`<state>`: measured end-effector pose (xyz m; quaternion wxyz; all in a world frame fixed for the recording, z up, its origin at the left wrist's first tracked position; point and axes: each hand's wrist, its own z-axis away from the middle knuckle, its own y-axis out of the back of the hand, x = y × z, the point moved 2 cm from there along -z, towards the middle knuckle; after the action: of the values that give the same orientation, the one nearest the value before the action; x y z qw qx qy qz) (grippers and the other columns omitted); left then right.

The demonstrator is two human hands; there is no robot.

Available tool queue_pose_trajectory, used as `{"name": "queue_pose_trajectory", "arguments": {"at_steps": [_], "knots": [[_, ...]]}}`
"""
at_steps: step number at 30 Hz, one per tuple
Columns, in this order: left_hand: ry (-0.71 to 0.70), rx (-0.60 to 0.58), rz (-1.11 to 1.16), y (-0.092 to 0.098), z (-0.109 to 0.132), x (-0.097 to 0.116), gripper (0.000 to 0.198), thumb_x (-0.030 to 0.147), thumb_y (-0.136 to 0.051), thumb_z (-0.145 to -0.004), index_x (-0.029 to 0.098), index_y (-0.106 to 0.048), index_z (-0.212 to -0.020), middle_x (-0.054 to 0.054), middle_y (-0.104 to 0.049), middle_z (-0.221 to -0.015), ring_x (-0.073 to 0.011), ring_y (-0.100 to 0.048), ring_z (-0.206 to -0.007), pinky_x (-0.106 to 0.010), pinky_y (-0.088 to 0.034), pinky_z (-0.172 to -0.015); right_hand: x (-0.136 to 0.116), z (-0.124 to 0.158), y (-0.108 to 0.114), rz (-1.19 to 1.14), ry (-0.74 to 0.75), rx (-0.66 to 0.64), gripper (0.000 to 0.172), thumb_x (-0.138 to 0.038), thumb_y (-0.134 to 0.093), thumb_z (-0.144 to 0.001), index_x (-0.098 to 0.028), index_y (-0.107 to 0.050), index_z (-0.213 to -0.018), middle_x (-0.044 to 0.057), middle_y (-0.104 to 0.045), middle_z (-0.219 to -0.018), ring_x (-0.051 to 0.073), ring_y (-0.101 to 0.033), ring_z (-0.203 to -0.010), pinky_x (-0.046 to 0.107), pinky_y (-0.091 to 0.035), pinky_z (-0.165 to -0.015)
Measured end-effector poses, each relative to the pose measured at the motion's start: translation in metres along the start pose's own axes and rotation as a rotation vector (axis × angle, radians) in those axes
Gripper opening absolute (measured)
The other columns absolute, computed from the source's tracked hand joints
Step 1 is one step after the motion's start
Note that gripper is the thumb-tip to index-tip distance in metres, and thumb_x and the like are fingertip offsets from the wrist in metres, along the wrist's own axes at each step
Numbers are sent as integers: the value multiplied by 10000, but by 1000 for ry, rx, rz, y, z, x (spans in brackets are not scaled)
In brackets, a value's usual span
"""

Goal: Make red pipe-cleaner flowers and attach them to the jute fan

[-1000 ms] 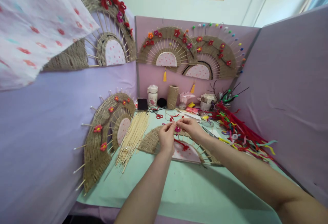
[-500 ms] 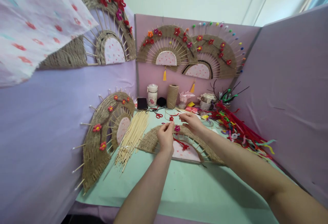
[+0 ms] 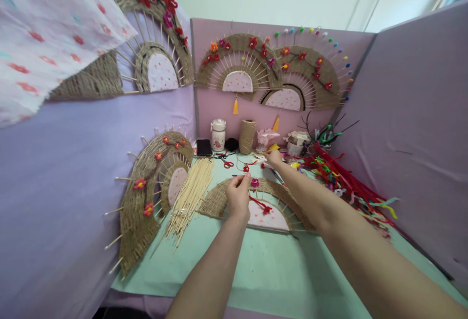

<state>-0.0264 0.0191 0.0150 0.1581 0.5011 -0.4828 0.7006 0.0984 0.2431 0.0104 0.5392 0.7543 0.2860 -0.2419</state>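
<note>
My left hand (image 3: 238,195) is closed in a pinch above the half-round woven twine fan (image 3: 215,199). At its fingertips is a small red fuzzy flower (image 3: 246,168), seemingly held. My right hand (image 3: 274,157) reaches to the back of the table with its fingers together, among small craft bits; what they grip is too small to make out. On the fan sit a magenta flower (image 3: 255,182) and a red flower with a stem (image 3: 266,209), the latter over the pink spotted cloth centre (image 3: 272,220). Red-handled scissors (image 3: 228,164) lie behind my left hand.
Bamboo sticks (image 3: 193,182) lie left of the fan, beside another decorated fan (image 3: 137,226). Along the back stand a white jar (image 3: 218,136), a twine spool (image 3: 247,136) and a black phone-like slab (image 3: 204,147). Colourful pipe cleaners (image 3: 340,178) pile up at the right.
My right hand has moved away from my left, forward to the back of the table. My left hand keeps its pinch in nearly the same place.
</note>
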Motion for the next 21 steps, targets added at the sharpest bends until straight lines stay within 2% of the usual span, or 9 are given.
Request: {"name": "queue_pose_trajectory", "arguments": {"at_steps": [5,9,12,15,18,21], "knots": [[3,-31,-8,0,2,3,291,368,-717,-587,113,-647,-709,-3,-577,-653,-73,-456,-596,-204,-373,-604,-3,5,3,-38,-34,-78,131,-181,-618,-649,-95,-636,-553,88,-575,-512,197,-546,-658,264,-356,-621],[13,-28,5,0,-1,2,316,379,-733,-554,111,-646,-698,-2,-581,-657,-68,-446,-579,-197,-350,-564,-21,21,20,-138,19,-109,147,-252,-603,-685,-122,-664,-652,89,-643,-651,186,-556,-696,266,-380,-658],[18,-52,13,-1,-2,1,331,390,-733,-550,112,-651,-710,5,-569,-630,-59,-421,-541,-192,-308,-511,-40,56,38,-238,99,-189,246,-363,-569,-727,-148,-684,-761,53,-671,-743,161,-561,-686,252,-408,-653],[51,-127,-13,-4,1,1,347,398,-740,-537,116,-660,-723,4,-562,-615,-57,-415,-522,-188,-271,-477,-57,111,58,-457,278,-375,292,-431,-574,-736,-177,-688,-825,36,-678,-806,163,-576,-759,266,-426,-724],[138,-259,-105,-9,8,-1,364,412,-758,-503,121,-668,-703,4,-554,-598,-56,-414,-503,-188,-251,-455,-58,160,78,-587,248,-360,263,-418,-568,-759,-200,-678,-857,33,-674,-869,169,-584,-831,285,-425,-792],[239,-416,-189,-13,18,-4,352,406,-774,-483,119,-673,-659,-1,-553,-572,-59,-432,-496,-193,-286,-468,-49,184,88,-651,220,-360,277,-413,-533,-795,-225,-660,-953,32,-656,-962,173,-576,-897,288,-430,-808]]}}
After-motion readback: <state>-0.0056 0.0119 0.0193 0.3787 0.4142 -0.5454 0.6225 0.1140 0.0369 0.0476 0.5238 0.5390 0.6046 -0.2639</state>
